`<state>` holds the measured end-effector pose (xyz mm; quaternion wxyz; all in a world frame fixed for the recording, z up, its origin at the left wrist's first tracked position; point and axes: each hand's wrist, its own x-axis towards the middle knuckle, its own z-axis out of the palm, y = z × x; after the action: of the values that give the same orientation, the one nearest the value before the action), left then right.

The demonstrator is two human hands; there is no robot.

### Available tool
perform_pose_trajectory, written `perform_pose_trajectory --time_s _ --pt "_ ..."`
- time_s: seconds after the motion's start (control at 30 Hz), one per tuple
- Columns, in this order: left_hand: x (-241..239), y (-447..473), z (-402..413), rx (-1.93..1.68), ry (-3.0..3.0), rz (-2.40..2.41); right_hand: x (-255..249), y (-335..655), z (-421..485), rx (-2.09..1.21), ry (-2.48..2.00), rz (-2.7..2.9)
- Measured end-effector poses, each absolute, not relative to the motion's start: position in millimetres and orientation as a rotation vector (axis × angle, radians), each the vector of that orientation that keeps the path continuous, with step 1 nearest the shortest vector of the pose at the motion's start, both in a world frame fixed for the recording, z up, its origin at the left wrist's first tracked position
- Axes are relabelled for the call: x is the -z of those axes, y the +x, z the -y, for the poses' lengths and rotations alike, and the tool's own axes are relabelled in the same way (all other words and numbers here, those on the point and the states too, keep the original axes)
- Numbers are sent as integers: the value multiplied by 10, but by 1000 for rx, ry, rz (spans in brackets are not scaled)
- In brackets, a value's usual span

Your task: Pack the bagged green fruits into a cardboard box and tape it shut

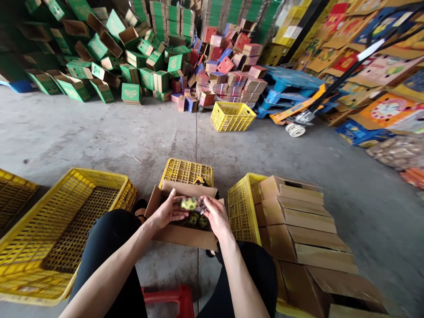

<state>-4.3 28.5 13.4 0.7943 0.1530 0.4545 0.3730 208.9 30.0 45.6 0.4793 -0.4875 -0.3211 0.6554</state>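
Observation:
A pale green fruit in a clear plastic wrapper point(189, 203) is held between both hands, just above an open cardboard box point(195, 237). My left hand point(168, 208) grips the wrapper's left end, its thumb raised at the top. On the other end, the fingers of my right hand point(214, 213) pinch the plastic. Below the wrapper, inside the box, lie several dark green wrapped fruits point(198, 220); their exact kind is not clear. The box sits between my knees, close to an upturned yellow crate point(188, 170), and I cannot make out what supports it.
A big yellow crate point(66, 190) stands on the left. To the right, another yellow crate point(243, 207) holds several cardboard boxes point(308, 223). Part of a red stool point(185, 300) shows below me. Farther off are a yellow crate point(233, 117), a pallet jack point(304, 108) and piled green boxes point(130, 92).

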Motion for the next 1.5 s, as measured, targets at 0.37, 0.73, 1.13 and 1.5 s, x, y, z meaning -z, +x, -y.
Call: perform_pose_trajectory --time_s 0.37,0.73,1.13,1.5 --pt "-165 -62 -234 -983 568 -924 -506 2098 -276 -1629 -1232 1004" --pt "-221 9 -195 -1007 533 -866 -461 2068 -294 -1516 -1205 1006" --pt "-167 -1 -225 -1090 656 -980 -334 2071 -281 -1570 -1249 1019" --pt "-154 24 -226 -1005 642 -1084 -350 2068 -340 -1337 -1196 1145"
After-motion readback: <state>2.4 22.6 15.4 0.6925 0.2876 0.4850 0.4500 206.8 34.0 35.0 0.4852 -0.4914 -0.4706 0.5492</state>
